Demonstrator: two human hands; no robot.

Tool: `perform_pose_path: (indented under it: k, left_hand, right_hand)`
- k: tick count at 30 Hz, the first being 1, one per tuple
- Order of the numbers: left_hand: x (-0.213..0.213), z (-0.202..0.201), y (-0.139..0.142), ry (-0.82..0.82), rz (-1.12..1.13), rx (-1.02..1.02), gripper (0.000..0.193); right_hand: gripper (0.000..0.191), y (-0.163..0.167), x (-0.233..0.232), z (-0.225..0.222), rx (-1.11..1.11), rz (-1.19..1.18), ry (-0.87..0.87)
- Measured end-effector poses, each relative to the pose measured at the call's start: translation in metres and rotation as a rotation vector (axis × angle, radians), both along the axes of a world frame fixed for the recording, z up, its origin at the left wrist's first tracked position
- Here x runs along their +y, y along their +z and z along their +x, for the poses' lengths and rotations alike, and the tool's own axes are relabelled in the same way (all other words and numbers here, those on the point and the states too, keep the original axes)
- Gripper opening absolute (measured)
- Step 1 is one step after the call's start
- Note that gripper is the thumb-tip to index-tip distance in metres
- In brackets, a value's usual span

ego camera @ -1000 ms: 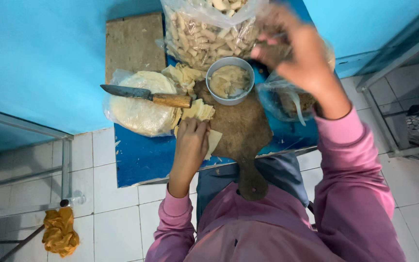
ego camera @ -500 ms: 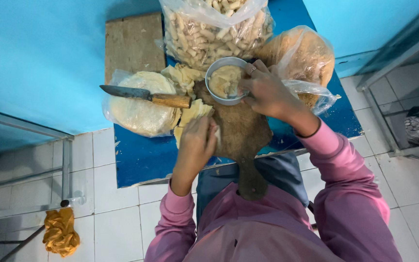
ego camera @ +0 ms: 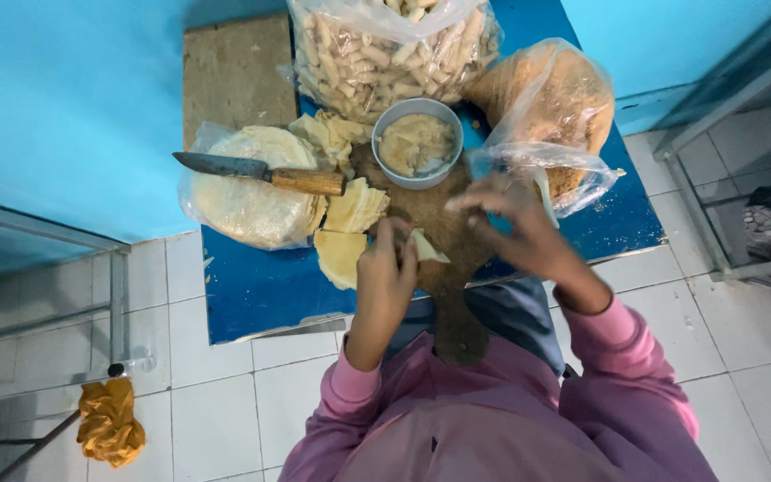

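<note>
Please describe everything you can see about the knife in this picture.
The knife has a dark, dull metal blade with a pointed tip and a light brown wooden handle. It lies flat, the blade pointing to the picture's left, across the stack of round pale wrappers in a clear plastic bag. The handle end reaches the cut wrapper pieces. No hand touches it.
</note>
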State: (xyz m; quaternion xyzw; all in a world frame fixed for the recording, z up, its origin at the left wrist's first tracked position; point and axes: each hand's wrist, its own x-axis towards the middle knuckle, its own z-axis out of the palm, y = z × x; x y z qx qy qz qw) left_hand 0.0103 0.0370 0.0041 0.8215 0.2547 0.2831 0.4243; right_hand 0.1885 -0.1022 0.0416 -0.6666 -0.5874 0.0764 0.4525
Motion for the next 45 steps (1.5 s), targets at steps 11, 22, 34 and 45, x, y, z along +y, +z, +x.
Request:
perform_pose_path:
  k: [11, 22, 34, 45]
  left_hand:
    - [-0.012, 0.035, 0.002, -0.221, -0.17, -0.374, 0.011]
    - [-0.017, 0.005, -0.004, 0.039, 0.308, 0.021, 0.015]
    - [-0.016, -0.001, -0.007, 0.065, 0.325, -0.021, 0.019]
    - [-0.014, -0.004, -0.004, 0.034, 0.27, -0.017, 0.016]
  right_hand:
    - [0.032, -0.022, -0.029, -0.017, 0.351, 0.223, -0.184]
    - [0.038, -0.044, -0.012, -0.03, 0.008, 0.004, -0.093]
    - [0.024, -0.048, -0.004, -0.045, -0.43, -0.227, -0.235]
    - [0.03, -0.047, 0.003, -0.047, -0.367, -0.045, -0.165]
